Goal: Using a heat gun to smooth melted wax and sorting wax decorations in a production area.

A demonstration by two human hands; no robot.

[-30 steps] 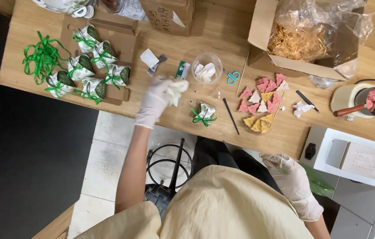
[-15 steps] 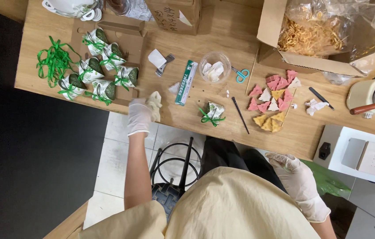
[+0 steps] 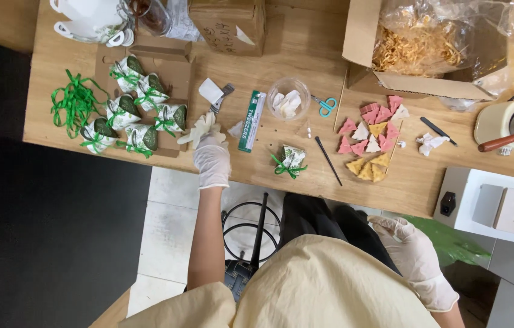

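My left hand (image 3: 211, 159), in a white glove, rests on the wooden table (image 3: 269, 173) with its fingers closed on a white cone-shaped wrapper (image 3: 201, 129). Just left of it lie several white-and-green wrapped parcels (image 3: 138, 112) tied with green ribbon, on a flat piece of cardboard. A single ribboned parcel (image 3: 288, 160) sits to the right of the hand. My right hand (image 3: 413, 255), also gloved, hangs below the table edge by my lap, holding nothing, fingers loosely apart.
Loose green ribbon (image 3: 73, 103) lies at far left. A clear bowl (image 3: 288, 97), green box (image 3: 251, 121), scissors (image 3: 326, 105), pink, white and yellow triangles (image 3: 373, 130), an open cardboard box of straw filler (image 3: 418, 51) and a white device (image 3: 503, 206) surround the work area.
My left hand has moved left and then slightly up the table, carrying the white wrapper toward the group of ribboned parcels. The right hand stays by my lap.
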